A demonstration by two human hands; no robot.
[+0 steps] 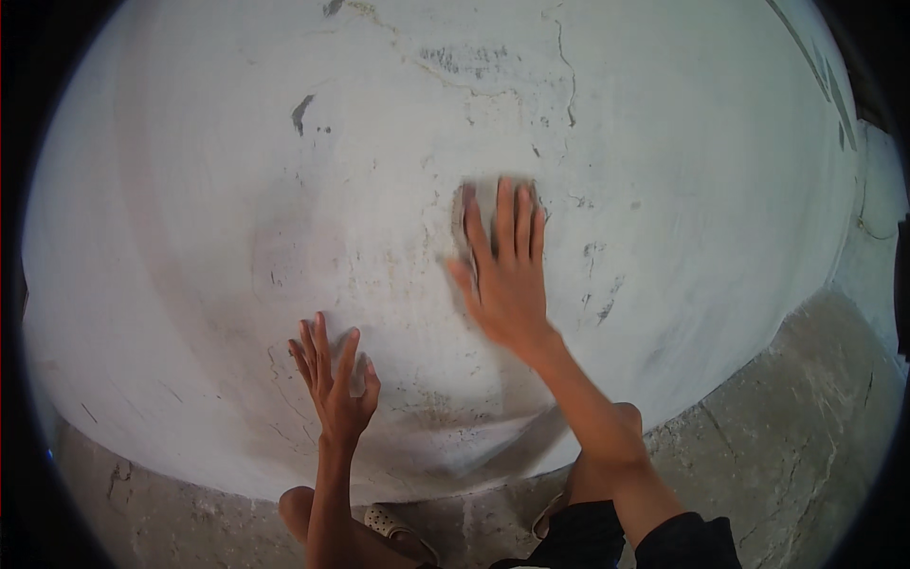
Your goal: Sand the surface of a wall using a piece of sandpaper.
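Observation:
A large white painted wall (398, 171), scuffed and cracked, fills most of the view. Near its middle my right hand (512, 284) lies with its palm to the surface, fingers stretched upward and thumb out to the left. Around and between those fingertips shows a flat grey-brown patch (487, 201); whether it is a thin sheet, a stain or shadow I cannot tell. Lower and to the left, my left hand (336, 384) is raised close to the wall with its fingers spread and nothing seen in it. Whether its fingertips touch the wall is unclear.
Rough grey concrete floor (758, 427) runs along the base of the wall. My bent knees are close to the wall, with a beige clog (384, 522) on one foot. Dark chipped spots (301, 114) and a long crack (567, 71) mark the upper wall.

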